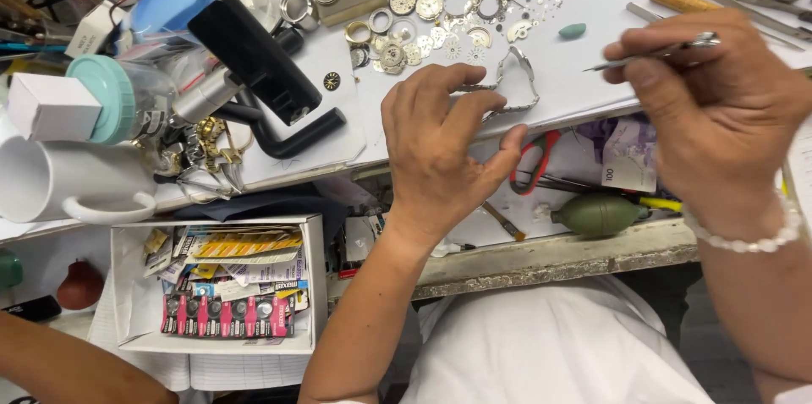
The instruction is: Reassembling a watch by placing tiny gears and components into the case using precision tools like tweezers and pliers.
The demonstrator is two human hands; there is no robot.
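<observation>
My left hand point(440, 146) is raised over the white work sheet point(575, 65), fingers curled with the fingertips pinched near a thin metal watch frame point(512, 87); whether it grips a small part is hidden. My right hand point(719, 108) holds slim metal tweezers point(651, 54) that point left over the sheet. A beaded white bracelet point(753, 239) circles the right wrist. Several small watch gears and rings point(423, 27) lie scattered ahead of the left hand.
A black magnifier stand point(262, 65) and a teal-capped jar point(114, 99) stand at left beside a white mug point(59, 180). An open box of battery packs point(224, 285) sits low left. A green rubber blower point(596, 214), red-handled pliers point(533, 163) and a banknote point(630, 159) lie near the bench edge.
</observation>
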